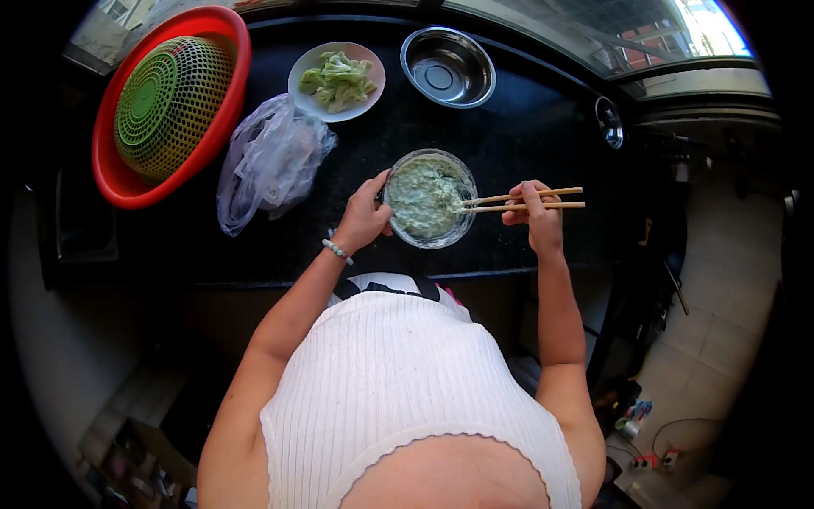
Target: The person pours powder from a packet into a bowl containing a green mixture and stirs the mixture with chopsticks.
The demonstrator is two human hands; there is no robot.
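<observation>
A clear glass bowl (397, 233) stands on the black counter in front of me, holding a thick, pale green batter-like mixture (424, 195). My left hand (366, 212) grips the bowl's left rim, with a beaded bracelet on the wrist. In my right hand (534, 212) is a pair of wooden chopsticks (563, 204), pinched between fingers and thumb. Their tips reach into the mixture at the bowl's right side, where some of it clings to them. The bowl hides part of my left fingers.
A crumpled plastic bag (275, 161) lies left of the bowl. Behind it stands a white plate (305, 68) with pale green vegetable pieces (339, 81). A steel basin (445, 72) is at the back. Far left, a green colander (170, 106) rests inside a red basin (233, 51).
</observation>
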